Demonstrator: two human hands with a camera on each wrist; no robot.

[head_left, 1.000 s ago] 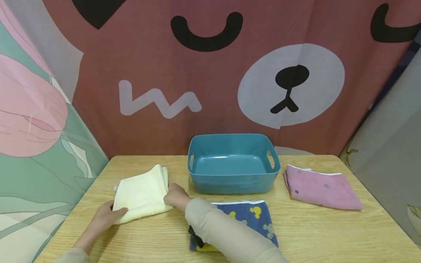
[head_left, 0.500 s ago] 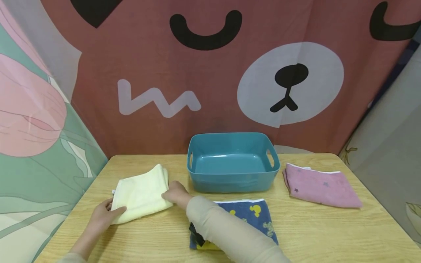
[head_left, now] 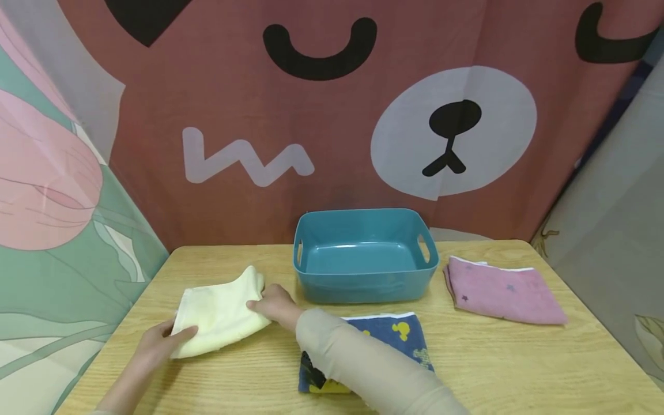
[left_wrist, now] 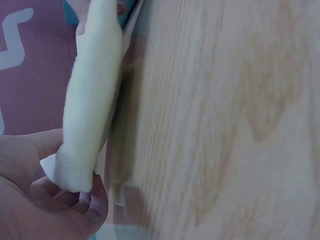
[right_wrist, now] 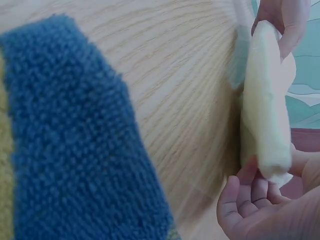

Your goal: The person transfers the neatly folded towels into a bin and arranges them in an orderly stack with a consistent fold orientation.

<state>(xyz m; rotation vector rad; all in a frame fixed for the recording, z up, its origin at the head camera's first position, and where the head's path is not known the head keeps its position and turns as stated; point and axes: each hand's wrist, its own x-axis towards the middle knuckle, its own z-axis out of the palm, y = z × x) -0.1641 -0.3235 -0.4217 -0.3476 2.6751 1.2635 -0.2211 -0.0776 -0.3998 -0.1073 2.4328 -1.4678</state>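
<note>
A folded pale yellow towel (head_left: 218,314) is held at both ends over the left part of the table. My left hand (head_left: 158,344) grips its left end, thumb on top and fingers beneath, as the left wrist view shows with the towel's end (left_wrist: 75,170) between thumb and fingers. At the opposite end my right hand (head_left: 276,305) pinches the towel, thumb on the upper face. In the right wrist view the towel (right_wrist: 267,105) hangs slightly above the wood, with a shadow beside it. Below my right forearm lies a folded blue towel (head_left: 410,346) with yellow figures, partly hidden by the sleeve.
A teal plastic basket (head_left: 365,288) with handle holes stands at the table's back middle. On the right lies a folded pink towel (head_left: 508,294) with stars. The wooden table (head_left: 493,369) backs onto a curtain (head_left: 233,213) printed with a bear.
The yellow towel has come up a little off the table and shifted slightly left and toward me, both hands moving with it. The head view has drifted slightly.
</note>
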